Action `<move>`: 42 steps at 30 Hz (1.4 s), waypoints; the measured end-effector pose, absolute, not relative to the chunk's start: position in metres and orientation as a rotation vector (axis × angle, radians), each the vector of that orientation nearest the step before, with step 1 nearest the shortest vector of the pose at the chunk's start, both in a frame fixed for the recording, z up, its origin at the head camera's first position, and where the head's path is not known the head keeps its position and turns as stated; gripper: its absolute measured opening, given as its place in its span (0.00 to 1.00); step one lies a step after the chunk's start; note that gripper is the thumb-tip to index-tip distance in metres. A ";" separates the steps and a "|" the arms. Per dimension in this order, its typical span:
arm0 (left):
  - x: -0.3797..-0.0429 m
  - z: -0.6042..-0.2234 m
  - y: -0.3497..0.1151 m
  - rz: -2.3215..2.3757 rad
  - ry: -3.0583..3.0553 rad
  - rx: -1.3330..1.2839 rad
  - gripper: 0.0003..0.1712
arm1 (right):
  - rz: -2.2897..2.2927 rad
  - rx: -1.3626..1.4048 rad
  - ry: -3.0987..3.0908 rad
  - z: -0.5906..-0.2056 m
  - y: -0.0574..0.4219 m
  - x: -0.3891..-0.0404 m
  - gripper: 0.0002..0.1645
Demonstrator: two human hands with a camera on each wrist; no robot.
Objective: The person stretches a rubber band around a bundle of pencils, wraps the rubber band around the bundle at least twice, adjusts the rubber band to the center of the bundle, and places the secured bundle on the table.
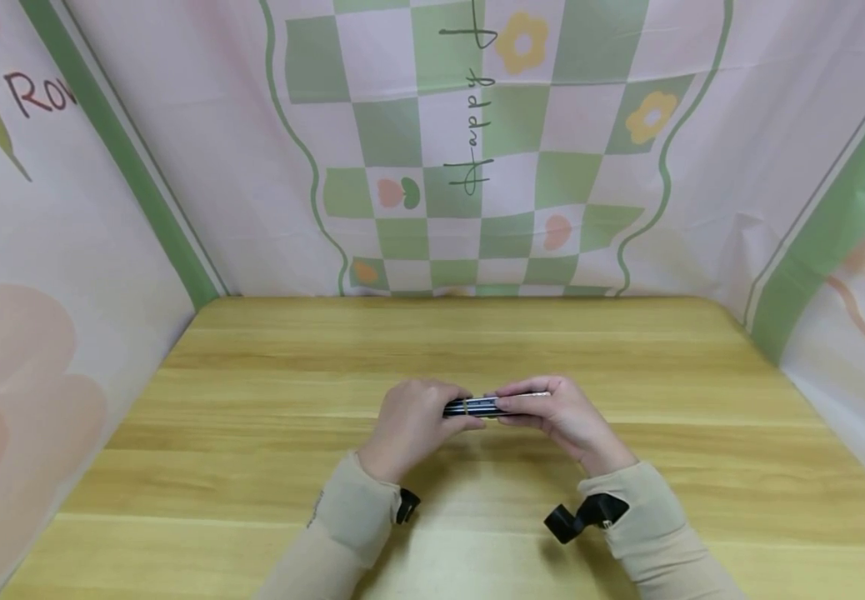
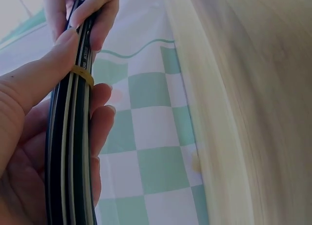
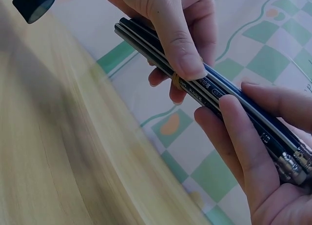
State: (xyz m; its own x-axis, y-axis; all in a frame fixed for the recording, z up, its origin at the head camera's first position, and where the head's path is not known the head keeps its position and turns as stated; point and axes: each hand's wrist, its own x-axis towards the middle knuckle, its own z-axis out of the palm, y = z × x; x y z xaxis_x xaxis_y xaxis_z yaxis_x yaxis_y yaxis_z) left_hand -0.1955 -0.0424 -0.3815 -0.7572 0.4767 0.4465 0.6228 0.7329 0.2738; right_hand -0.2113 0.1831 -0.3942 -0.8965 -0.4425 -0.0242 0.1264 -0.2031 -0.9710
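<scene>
A bundle of dark, white-striped pencils (image 1: 483, 407) is held level above the table between both hands. Round it runs a yellow rubber band (image 2: 83, 75), close to the left thumb. My left hand (image 1: 413, 425) grips the left part, thumb on one side and fingers curled on the other. At the other end my right hand (image 1: 571, 421) holds the bundle between thumb and fingers. In the right wrist view, metal ferrules (image 3: 291, 167) show at the right hand's end. How many pencils there are is hard to tell.
The wooden table (image 1: 312, 350) spreads under both arms. A patterned cloth (image 1: 200, 150) hangs behind its far edge and along the sides. Black wrist devices (image 1: 578, 517) stick out from the beige sleeves.
</scene>
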 end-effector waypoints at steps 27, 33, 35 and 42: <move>-0.208 -0.377 -0.074 -1.356 -2.824 -0.629 0.19 | -2.220 -0.353 1.654 -0.392 0.198 -0.214 0.18; -0.214 -0.378 -0.086 -1.781 -2.731 -0.533 0.16 | -2.217 -0.369 1.619 -0.390 0.206 -0.216 0.19; -0.216 -0.378 -0.088 -1.837 -2.706 -0.518 0.15 | -2.190 -0.405 1.618 -0.390 0.209 -0.217 0.21; -0.219 -0.379 -0.090 -1.868 -2.683 -0.464 0.15 | -2.116 -0.387 1.715 -0.388 0.213 -0.218 0.22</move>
